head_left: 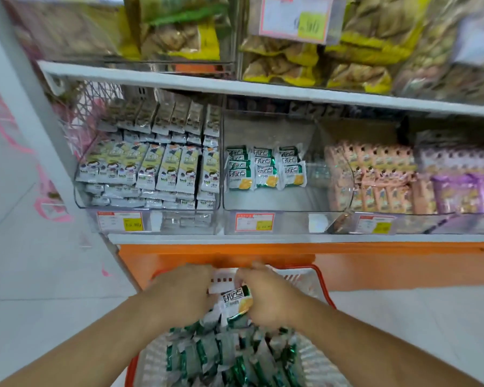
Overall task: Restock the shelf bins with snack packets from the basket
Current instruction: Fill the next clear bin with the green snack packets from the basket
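Note:
A red-rimmed white basket [323,289] sits on the floor below the shelf, heaped with green-and-white snack packets [229,356]. Both my hands are down in it. My right hand [266,296] grips a green-and-white packet [236,301] with a yellow picture, lifted a little above the heap. My left hand [183,291] is curled over packets beside it; what its fingers hold is hidden. On the shelf above, a clear middle bin [266,210] holds several of the same green packets [266,170] stacked at its back left.
A clear bin [148,208] on the left is filled with yellow-and-white packets. Bins with pink packets [375,177] and purple packets [464,191] stand to the right. An orange shelf base [375,266] runs behind the basket. The upper shelf carries yellow bags [291,60].

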Available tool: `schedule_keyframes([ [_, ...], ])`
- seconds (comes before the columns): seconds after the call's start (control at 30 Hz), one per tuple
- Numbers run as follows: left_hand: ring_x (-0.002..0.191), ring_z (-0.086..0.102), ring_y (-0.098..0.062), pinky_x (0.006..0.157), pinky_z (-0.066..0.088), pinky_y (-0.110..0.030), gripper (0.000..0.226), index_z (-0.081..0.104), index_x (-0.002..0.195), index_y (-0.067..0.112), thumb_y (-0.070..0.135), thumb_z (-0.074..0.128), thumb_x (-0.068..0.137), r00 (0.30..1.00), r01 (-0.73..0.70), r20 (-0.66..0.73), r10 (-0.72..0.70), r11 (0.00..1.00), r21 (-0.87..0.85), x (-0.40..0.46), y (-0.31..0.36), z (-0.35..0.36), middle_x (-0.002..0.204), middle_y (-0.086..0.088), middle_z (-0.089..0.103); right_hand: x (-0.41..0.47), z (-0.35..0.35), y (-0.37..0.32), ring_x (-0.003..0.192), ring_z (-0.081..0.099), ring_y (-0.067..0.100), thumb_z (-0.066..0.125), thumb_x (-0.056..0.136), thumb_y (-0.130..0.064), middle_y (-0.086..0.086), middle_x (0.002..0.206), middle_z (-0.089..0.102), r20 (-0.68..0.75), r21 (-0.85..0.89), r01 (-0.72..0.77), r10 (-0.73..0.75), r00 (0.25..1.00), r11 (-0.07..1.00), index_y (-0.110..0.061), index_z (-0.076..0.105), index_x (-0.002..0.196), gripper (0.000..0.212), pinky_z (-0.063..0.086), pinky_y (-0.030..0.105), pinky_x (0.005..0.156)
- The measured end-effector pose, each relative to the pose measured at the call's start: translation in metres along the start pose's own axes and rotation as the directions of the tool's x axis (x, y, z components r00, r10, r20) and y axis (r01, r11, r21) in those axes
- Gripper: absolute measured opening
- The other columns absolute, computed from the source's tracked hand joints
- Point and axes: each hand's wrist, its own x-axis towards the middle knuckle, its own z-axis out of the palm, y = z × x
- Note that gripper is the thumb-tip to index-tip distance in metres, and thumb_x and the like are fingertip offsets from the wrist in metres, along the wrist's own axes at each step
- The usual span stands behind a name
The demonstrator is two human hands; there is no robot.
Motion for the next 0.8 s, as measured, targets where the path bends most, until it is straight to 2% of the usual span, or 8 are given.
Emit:
schedule_keyframes([
  [0.1,0.105,0.061,-0.014,0.082,0.051,-0.031,0.036,0.051,0.131,0.031,0.048,0.058,0.100,0.986,-0.108,-0.137,0.094,0.989,-0.100,-0.011,0.030,-0.014,0.119,0.005,0.062,-0.034,-0.048,-0.006,0.096,0.049,0.011,0.084,0.075,-0.009,-0.009,0.106,0.042,-0.111,0.001,0.097,-0.096,0.989,0.995,-0.029,0.059,0.117,0.054,0.044,0.025,0.071],
  [0.17,0.089,0.058,-0.002,0.070,0.045,-0.016,0.026,0.054,0.123,0.033,0.044,0.061,0.100,0.969,-0.164,-0.211,0.125,0.970,-0.178,-0.015,0.043,-0.024,0.107,0.012,0.062,-0.056,-0.071,-0.005,0.085,0.046,-0.002,0.082,0.076,-0.010,-0.016,0.101,0.040,-0.204,0.041,0.139,-0.128,0.971,0.989,-0.035,0.058,0.108,0.047,0.035,0.017,0.062],
  [0.23,0.078,0.057,0.002,0.062,0.041,-0.011,0.018,0.058,0.113,0.037,0.041,0.067,0.098,0.953,-0.196,-0.279,0.122,0.947,-0.254,-0.018,0.056,-0.037,0.094,0.016,0.063,-0.071,-0.087,-0.004,0.081,0.047,-0.011,0.080,0.081,-0.013,-0.017,0.105,0.041,-0.277,0.098,0.179,-0.145,0.950,0.979,-0.036,0.058,0.108,0.042,0.037,0.013,0.063],
  [0.33,0.078,0.061,-0.003,0.064,0.046,-0.019,0.020,0.059,0.108,0.039,0.042,0.072,0.093,0.937,-0.221,-0.327,0.121,0.931,-0.291,-0.016,0.076,-0.057,0.089,0.011,0.067,-0.083,-0.102,-0.001,0.083,0.046,-0.016,0.081,0.085,-0.015,-0.017,0.108,0.040,-0.337,0.128,0.219,-0.165,0.927,0.967,-0.030,0.057,0.113,0.040,0.038,0.009,0.068],
  [0.5,0.099,0.065,-0.010,0.091,0.055,-0.034,0.035,0.064,0.120,0.036,0.038,0.079,0.089,0.894,-0.182,-0.443,0.066,0.958,-0.224,0.008,0.104,-0.095,0.111,0.012,0.069,-0.090,-0.137,0.017,0.104,0.043,-0.018,0.084,0.088,-0.031,-0.029,0.125,0.038,-0.426,0.171,0.213,-0.123,0.896,0.962,-0.042,0.049,0.134,0.059,0.041,0.015,0.084],
  [0.57,0.108,0.064,-0.013,0.094,0.053,-0.032,0.039,0.064,0.125,0.032,0.039,0.079,0.089,0.865,-0.172,-0.499,0.056,0.967,-0.189,0.026,0.110,-0.114,0.122,0.010,0.067,-0.088,-0.158,0.031,0.114,0.042,-0.014,0.079,0.092,-0.030,-0.028,0.140,0.039,-0.545,0.182,0.206,-0.075,0.835,0.961,-0.041,0.045,0.144,0.062,0.041,0.021,0.097],
  [0.67,0.105,0.066,-0.019,0.087,0.056,-0.034,0.041,0.065,0.127,0.028,0.037,0.078,0.090,0.840,-0.179,-0.537,0.079,0.975,-0.135,0.063,0.112,-0.137,0.128,0.005,0.067,-0.078,-0.176,0.055,0.136,0.043,0.008,0.068,0.098,-0.021,-0.014,0.158,0.036,-0.695,0.161,0.116,0.029,0.718,0.980,-0.029,0.040,0.154,0.064,0.038,0.027,0.106],
  [0.8,0.105,0.067,-0.026,0.092,0.056,-0.039,0.039,0.069,0.122,0.023,0.034,0.082,0.087,0.847,-0.104,-0.529,0.049,0.992,-0.075,0.127,0.102,-0.144,0.125,-0.004,0.070,-0.059,-0.170,0.084,0.157,0.025,0.022,0.065,0.099,-0.023,-0.008,0.173,0.014,-0.643,0.113,-0.054,0.114,0.757,0.992,-0.019,0.022,0.165,0.079,0.032,0.038,0.123],
])
